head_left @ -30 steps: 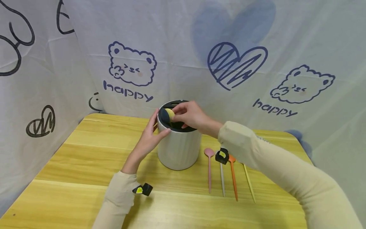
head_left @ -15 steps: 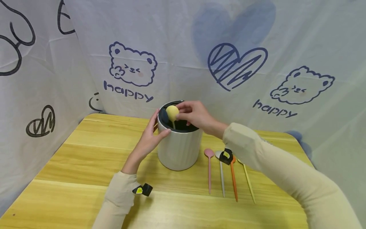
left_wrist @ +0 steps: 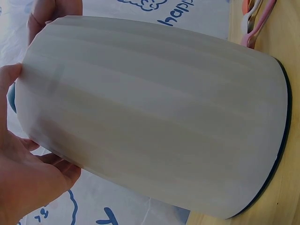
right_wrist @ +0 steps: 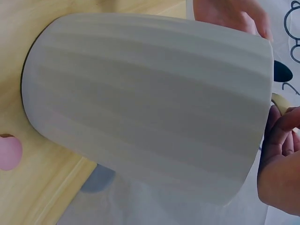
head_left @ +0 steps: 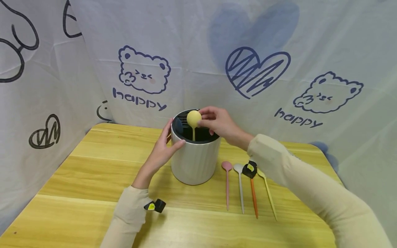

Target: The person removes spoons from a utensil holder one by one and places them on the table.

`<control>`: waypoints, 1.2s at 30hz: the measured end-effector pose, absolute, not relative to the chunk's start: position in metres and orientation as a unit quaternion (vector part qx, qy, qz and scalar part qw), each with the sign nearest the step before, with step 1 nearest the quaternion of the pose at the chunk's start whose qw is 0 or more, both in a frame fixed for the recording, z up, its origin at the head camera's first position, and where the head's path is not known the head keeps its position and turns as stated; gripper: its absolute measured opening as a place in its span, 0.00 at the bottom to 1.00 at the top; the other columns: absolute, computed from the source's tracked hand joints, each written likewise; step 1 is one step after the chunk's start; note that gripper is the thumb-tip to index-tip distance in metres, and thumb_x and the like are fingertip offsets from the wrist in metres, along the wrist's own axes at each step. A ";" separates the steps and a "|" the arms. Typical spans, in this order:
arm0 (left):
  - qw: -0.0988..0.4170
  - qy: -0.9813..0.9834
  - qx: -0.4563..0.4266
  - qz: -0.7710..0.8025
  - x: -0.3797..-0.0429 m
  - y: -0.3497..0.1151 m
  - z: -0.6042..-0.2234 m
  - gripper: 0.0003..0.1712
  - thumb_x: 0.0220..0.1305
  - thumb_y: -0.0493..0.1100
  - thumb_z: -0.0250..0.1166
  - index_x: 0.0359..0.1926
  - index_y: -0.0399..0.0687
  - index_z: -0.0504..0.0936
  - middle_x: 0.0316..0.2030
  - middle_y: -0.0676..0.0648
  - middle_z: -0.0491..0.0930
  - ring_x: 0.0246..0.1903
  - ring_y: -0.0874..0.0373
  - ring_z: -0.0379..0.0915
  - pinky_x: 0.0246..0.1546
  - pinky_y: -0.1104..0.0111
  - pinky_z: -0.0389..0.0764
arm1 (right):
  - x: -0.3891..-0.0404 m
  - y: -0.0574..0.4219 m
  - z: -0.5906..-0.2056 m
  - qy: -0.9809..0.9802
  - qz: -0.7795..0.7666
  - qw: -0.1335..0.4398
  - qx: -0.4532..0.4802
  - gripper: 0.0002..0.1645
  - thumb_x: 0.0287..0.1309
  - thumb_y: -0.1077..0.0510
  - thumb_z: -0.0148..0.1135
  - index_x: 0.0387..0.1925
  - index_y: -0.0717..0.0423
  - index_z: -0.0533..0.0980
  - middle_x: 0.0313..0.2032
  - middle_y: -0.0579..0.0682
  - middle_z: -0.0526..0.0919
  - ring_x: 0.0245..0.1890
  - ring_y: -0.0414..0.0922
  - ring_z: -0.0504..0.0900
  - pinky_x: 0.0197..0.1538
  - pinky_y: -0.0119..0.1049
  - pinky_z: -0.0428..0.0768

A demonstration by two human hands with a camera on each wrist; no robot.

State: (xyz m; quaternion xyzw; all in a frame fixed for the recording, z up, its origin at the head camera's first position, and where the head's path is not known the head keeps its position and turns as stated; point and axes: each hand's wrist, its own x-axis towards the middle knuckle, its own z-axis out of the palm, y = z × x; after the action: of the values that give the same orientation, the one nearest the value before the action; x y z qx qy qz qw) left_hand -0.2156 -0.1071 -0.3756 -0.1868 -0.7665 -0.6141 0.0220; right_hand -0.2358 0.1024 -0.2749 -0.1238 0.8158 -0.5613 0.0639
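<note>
A white ribbed utensil holder [head_left: 195,162] with a black inner rim stands on the table. My left hand [head_left: 161,148] holds its left side near the top, thumb at the front and fingers round the far side. My right hand [head_left: 221,122] pinches a pale yellow spoon [head_left: 194,119] by its round head. The yellow spoon stands upright, its handle going down into the holder, where the lower end is hidden. A dark blue spoon [head_left: 179,125] leans inside against the left wall. In the right wrist view, the holder [right_wrist: 150,103] hides most of the yellow spoon.
To the holder's right lie a pink spoon [head_left: 227,179], a white spoon [head_left: 240,186], an orange spoon [head_left: 254,196] and another yellow spoon [head_left: 268,193], side by side on the wooden table [head_left: 93,172]. A printed white cloth [head_left: 192,41] hangs behind.
My right hand has moved the yellow spoon rightward and slightly up, away from the dark blue spoon, with more of its handle showing. My left hand has stayed on the holder.
</note>
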 end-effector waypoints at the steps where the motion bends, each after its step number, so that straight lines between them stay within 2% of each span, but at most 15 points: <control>1: 0.022 -0.767 -0.186 -0.614 -0.216 -0.107 -0.376 0.48 0.65 0.49 0.60 0.77 0.51 0.42 0.75 0.46 0.42 0.73 0.47 0.39 0.70 0.53 0.49 | -0.236 0.104 -0.275 0.816 -0.561 0.062 -0.124 0.18 0.61 0.65 0.62 0.53 0.64 0.74 0.42 0.57 0.82 0.37 0.53 0.77 0.23 0.27 0.71; 5: 0.023 -0.766 -0.186 -0.615 -0.216 -0.107 -0.376 0.48 0.65 0.48 0.60 0.77 0.51 0.42 0.75 0.46 0.42 0.73 0.48 0.39 0.70 0.53 0.49 | -0.236 0.108 -0.273 0.814 -0.564 0.048 -0.133 0.19 0.61 0.65 0.62 0.54 0.64 0.74 0.43 0.57 0.82 0.34 0.48 0.77 0.25 0.28 0.73; 8: 0.024 -0.764 -0.188 -0.617 -0.216 -0.106 -0.376 0.48 0.65 0.48 0.59 0.77 0.50 0.42 0.75 0.45 0.42 0.73 0.47 0.39 0.70 0.53 0.49 | -0.237 0.112 -0.270 0.809 -0.570 0.033 -0.139 0.19 0.61 0.65 0.62 0.54 0.64 0.74 0.43 0.57 0.82 0.36 0.48 0.78 0.26 0.28 0.75; 14: 0.029 -0.763 -0.188 -0.618 -0.216 -0.106 -0.376 0.48 0.65 0.47 0.60 0.77 0.50 0.42 0.75 0.45 0.42 0.73 0.47 0.39 0.70 0.54 0.49 | -0.238 0.119 -0.260 0.797 -0.586 0.011 -0.147 0.20 0.61 0.65 0.62 0.55 0.64 0.73 0.43 0.57 0.81 0.42 0.53 0.79 0.29 0.29 0.76; 18: 0.032 -0.762 -0.189 -0.618 -0.216 -0.106 -0.376 0.48 0.64 0.48 0.60 0.77 0.50 0.42 0.75 0.45 0.42 0.73 0.47 0.40 0.70 0.53 0.49 | -0.238 0.122 -0.253 0.790 -0.592 -0.004 -0.158 0.20 0.61 0.66 0.62 0.55 0.64 0.73 0.43 0.56 0.82 0.42 0.56 0.78 0.29 0.29 0.76; 25: 0.032 -0.763 -0.189 -0.617 -0.216 -0.105 -0.376 0.49 0.64 0.50 0.60 0.77 0.48 0.42 0.75 0.46 0.42 0.73 0.47 0.40 0.70 0.53 0.49 | -0.237 0.128 -0.244 0.781 -0.597 -0.033 -0.182 0.21 0.60 0.66 0.63 0.55 0.64 0.74 0.40 0.52 0.83 0.36 0.44 0.80 0.27 0.29 0.76; 36: 0.030 -0.763 -0.188 -0.617 -0.216 -0.105 -0.376 0.48 0.64 0.49 0.60 0.77 0.50 0.42 0.75 0.46 0.42 0.73 0.47 0.40 0.70 0.54 0.49 | -0.234 0.130 -0.227 0.765 -0.602 -0.076 -0.214 0.20 0.58 0.68 0.65 0.53 0.66 0.75 0.38 0.50 0.84 0.35 0.44 0.81 0.24 0.29 0.75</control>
State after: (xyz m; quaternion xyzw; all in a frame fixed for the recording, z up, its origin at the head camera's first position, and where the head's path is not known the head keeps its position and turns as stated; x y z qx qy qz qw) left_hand -0.2164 -0.1052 -0.3759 -0.1884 -0.7634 -0.6171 0.0295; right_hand -0.2340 0.1298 -0.2265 -0.2142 0.7654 -0.6021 -0.0756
